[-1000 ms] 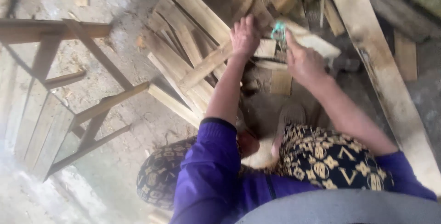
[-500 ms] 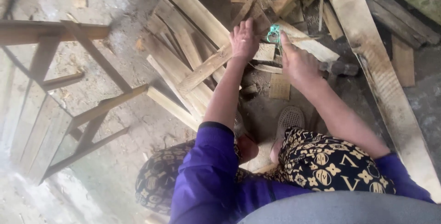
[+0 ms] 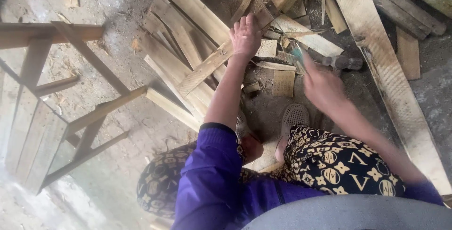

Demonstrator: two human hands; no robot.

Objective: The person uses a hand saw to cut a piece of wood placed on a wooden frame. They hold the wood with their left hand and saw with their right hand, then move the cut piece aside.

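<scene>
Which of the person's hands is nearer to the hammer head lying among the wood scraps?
Right. The right hand is just beside the hammer head; the left hand presses a wooden slat farther away.

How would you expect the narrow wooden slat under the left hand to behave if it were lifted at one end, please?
The slat looks thin, flat and straight, so probably stiff and fairly light. It lies across other boards under the left hand, so it may slide or pivot rather than roll. Its rough surface suggests it would not be slippery.

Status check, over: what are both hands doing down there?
Left hand pressing a wooden slat. Right hand blurred, gripping a teal-handled tool. Scrap wood all around.
</scene>
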